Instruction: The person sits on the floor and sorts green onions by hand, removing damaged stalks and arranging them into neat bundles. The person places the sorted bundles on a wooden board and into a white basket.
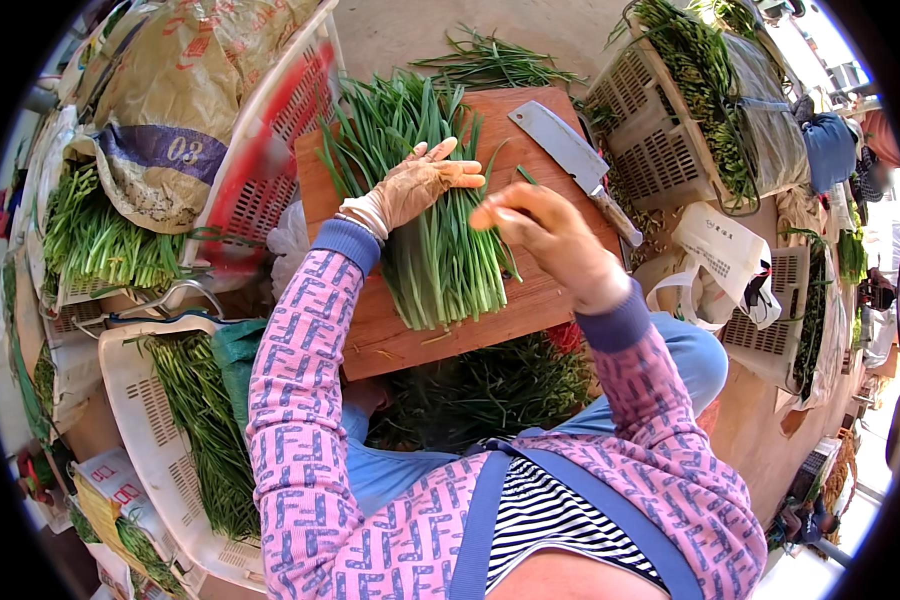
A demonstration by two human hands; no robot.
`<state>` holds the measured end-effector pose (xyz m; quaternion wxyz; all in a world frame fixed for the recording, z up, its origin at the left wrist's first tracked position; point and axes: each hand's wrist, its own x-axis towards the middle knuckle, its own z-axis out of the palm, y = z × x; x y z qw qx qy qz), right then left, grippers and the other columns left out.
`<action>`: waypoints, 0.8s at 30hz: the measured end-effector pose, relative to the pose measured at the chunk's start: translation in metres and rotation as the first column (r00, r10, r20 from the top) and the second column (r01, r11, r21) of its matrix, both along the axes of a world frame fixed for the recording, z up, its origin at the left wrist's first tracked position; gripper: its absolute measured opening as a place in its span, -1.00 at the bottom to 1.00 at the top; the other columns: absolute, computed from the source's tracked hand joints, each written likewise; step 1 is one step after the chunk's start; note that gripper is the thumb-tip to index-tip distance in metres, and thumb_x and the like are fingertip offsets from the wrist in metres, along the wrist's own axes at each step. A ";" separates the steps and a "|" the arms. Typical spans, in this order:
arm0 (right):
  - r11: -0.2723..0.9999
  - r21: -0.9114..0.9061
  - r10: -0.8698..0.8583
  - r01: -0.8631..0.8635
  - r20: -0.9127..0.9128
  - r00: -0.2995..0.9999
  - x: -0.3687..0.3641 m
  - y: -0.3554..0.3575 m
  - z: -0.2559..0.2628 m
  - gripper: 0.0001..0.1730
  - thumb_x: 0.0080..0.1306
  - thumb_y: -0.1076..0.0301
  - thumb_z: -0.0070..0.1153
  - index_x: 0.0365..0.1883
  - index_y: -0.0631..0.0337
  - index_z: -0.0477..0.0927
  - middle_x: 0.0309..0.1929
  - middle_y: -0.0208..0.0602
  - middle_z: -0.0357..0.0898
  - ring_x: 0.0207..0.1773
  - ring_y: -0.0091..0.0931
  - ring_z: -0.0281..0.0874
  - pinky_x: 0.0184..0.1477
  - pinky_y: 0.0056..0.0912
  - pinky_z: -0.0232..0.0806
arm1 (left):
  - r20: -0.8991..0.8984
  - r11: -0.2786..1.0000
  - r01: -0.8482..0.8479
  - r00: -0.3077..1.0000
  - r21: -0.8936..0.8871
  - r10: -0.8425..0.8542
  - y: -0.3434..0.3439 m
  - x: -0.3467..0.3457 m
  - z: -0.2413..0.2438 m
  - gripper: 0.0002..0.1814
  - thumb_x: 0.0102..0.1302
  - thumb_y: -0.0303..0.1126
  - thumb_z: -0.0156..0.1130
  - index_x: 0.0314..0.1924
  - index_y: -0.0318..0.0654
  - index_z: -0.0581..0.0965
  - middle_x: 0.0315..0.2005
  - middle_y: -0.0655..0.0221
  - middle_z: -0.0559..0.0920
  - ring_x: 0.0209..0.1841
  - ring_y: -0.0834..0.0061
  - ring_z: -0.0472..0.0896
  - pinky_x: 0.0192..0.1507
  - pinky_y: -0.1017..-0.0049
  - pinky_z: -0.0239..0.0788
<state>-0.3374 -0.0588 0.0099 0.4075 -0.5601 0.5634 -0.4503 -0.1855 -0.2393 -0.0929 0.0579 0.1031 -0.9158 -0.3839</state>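
A thick bunch of green garlic chives [450, 255] lies on a wooden board [390, 345], its pale cut ends toward me and its leaf tips toward the far edge. My left hand [424, 184], in a thin glove, rests flat across the bunch with fingers stretched out and somewhat apart. To the right of the bunch, my right hand [547, 232] hovers over the board, blurred by motion, fingers curled toward the thumb. Whether anything is pinched there cannot be made out. A cleaver [562, 146] lies on the board's right side, its handle pointing toward me and to the right.
Loose chives [495, 64] lie beyond the board, and dark greens [487, 390] lie under its near edge. Plastic crates of greens stand at left [142, 420] and right [656, 142]. A large sack [172, 90] sits upper left. A white bag [720, 240] lies right.
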 end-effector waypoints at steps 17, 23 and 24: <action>0.949 0.130 -0.285 0.287 -0.035 0.958 -0.005 0.041 -0.095 -0.31 0.44 0.08 0.00 0.38 0.32 0.18 0.26 0.07 0.38 0.35 -0.26 0.31 0.32 -0.34 0.14 | -0.186 0.992 -0.010 0.982 0.129 0.034 -0.008 -0.022 -0.004 -0.45 0.51 0.10 -0.34 0.30 0.10 0.40 0.34 0.56 0.34 0.43 0.51 0.13 0.48 0.36 -0.24; 0.927 0.314 -0.305 0.206 0.311 0.900 0.006 0.039 -0.089 -0.20 0.45 0.04 0.00 0.43 0.40 0.05 0.40 0.02 0.20 0.46 -0.38 0.11 0.40 -0.46 -0.02 | -0.420 0.673 -0.251 0.619 0.696 0.664 0.023 0.043 0.091 -0.40 0.45 0.07 -0.05 0.18 -0.33 0.49 0.12 0.27 0.56 0.23 0.40 0.45 0.39 0.39 0.03; 0.929 0.309 -0.277 0.204 0.213 0.937 0.001 0.040 -0.102 -0.19 0.45 0.02 -0.01 0.42 0.41 0.05 0.38 0.02 0.23 0.45 -0.39 0.13 0.39 -0.46 0.00 | -0.337 0.595 -0.325 0.586 0.735 0.737 0.026 0.058 0.092 -0.41 0.43 0.08 -0.02 0.18 -0.28 0.49 0.13 0.28 0.56 0.21 0.41 0.47 0.35 0.39 0.09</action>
